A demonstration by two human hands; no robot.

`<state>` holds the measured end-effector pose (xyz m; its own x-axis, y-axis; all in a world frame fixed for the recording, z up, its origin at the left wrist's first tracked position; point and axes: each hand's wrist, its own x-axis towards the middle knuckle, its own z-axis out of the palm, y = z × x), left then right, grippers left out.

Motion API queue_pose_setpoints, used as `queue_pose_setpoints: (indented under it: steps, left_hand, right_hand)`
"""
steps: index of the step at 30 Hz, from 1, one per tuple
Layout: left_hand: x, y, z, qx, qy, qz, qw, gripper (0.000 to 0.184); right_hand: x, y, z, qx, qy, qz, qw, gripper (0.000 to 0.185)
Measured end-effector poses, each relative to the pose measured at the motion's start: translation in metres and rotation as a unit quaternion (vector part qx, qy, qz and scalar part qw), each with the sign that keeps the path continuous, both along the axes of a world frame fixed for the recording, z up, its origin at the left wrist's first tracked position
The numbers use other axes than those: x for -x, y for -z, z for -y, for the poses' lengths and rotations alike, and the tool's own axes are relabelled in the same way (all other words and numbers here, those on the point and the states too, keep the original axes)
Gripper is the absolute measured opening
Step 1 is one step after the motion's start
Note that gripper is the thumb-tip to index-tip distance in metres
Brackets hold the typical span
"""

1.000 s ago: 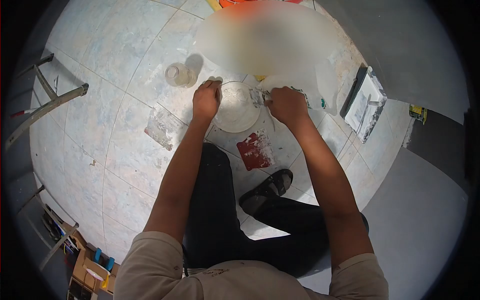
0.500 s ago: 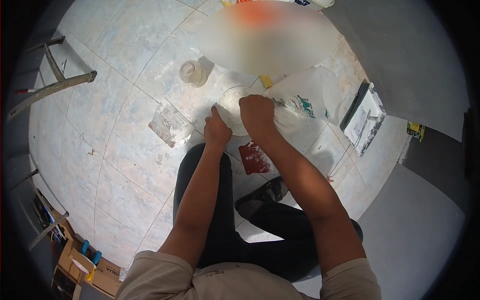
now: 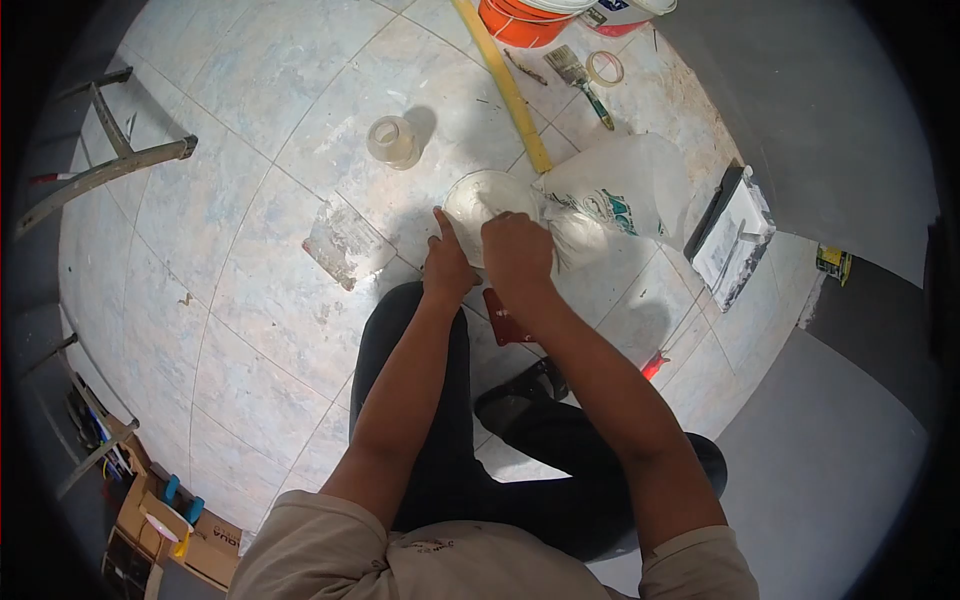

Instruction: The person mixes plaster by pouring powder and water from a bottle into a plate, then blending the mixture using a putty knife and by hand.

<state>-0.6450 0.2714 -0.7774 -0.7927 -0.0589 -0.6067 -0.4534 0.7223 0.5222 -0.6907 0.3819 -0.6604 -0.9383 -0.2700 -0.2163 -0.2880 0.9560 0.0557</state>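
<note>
A round tub (image 3: pixel 468 190) with white powder or paste inside stands on the tiles in front of me. My left hand (image 3: pixel 447 262) grips its near left side, thumb side up along the rim. Above the tub's right part, my right hand (image 3: pixel 518 258) is closed in a fist. A pale stick-like piece shows by its knuckles, but what it holds is mostly hidden. Right of the tub lies an open white plastic bag (image 3: pixel 625 185) with powder at its mouth. A dark red scraper plate (image 3: pixel 508 322), partly covered by my right forearm, lies just below the tub.
A clear jar (image 3: pixel 393 142) and a powder-smeared plate (image 3: pixel 342 242) lie left. Beyond are a yellow strip (image 3: pixel 505 85), a paintbrush (image 3: pixel 582 85), a tape roll (image 3: pixel 605 67) and an orange bucket (image 3: pixel 522 25). A paint tray (image 3: pixel 730 240) sits right; a metal ladder (image 3: pixel 115 165) stands left.
My right hand has shifted slightly down and right over the tub, while the left stays at its side. The blurred patch at the top is gone, showing the buckets, brush and tape.
</note>
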Motion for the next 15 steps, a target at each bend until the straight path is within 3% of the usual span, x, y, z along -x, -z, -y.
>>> queue_pose_setpoints:
  steps: [4,8,15]
  left_hand:
    - [0.01,-0.035,-0.009,0.027,-0.007,0.067,0.997,0.15]
    - [0.011,-0.039,-0.009,0.04,-0.004,0.07,0.997,0.146]
    - [0.006,-0.011,-0.01,0.052,0.005,0.051,0.997,0.114]
  right_hand:
    - [0.022,0.003,-0.007,-0.002,0.033,0.002,0.999,0.012]
    - [0.027,0.01,0.004,-0.026,0.062,0.02,0.998,0.011]
    - [0.012,0.045,0.022,-0.03,0.06,0.001,0.998,0.007]
